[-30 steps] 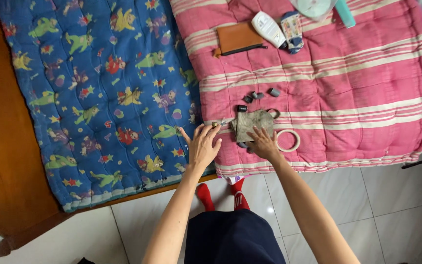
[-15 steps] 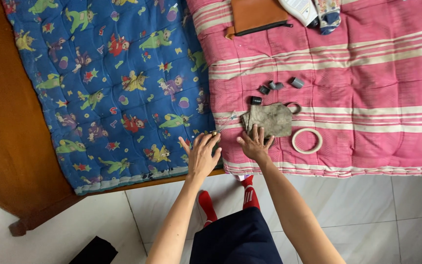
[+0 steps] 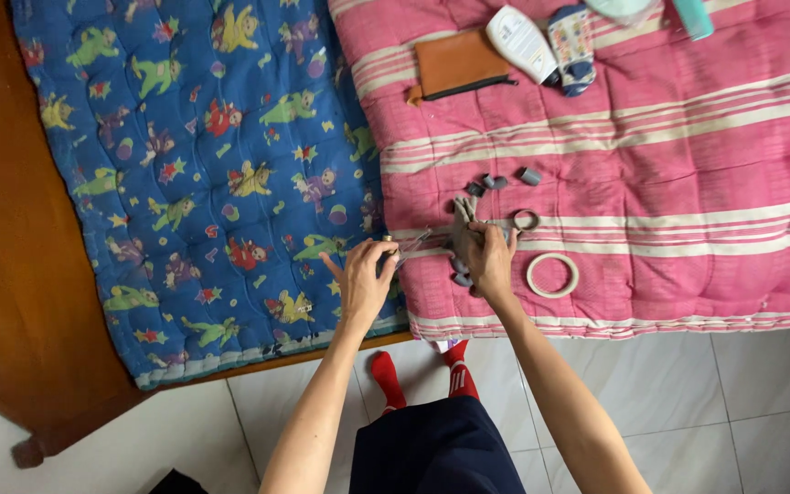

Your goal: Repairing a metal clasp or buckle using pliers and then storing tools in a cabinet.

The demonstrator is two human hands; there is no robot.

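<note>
Head view: person is standing at the edge of a bed, both hands working at the seam between the blue cartoon-print quilt (image 3: 203,174) and the pink striped quilt (image 3: 651,165). Left hand (image 3: 361,282) is closing its grip on a small metal-tipped piece (image 3: 386,241), a thin wire-like strand (image 3: 413,243) running from it toward the right. Right hand (image 3: 491,256) is pinching a bunched grey cloth (image 3: 462,224), fingers closed on it; cloth is lying on the pink striped quilt near its front edge. Just beside that hand: a brown ring (image 3: 526,220) touching the cloth area, a white tape ring (image 3: 552,275) lying flat slightly right. 4 small grey cylinders (image 3: 501,180) are sitting just above the cloth, more partly hidden under the hand. Further back: tan zip pouch (image 3: 457,64), white bottle (image 3: 523,44), patterned sock (image 3: 573,48). Red socks (image 3: 413,370) are showing on the tiled floor (image 3: 742,402).
</note>
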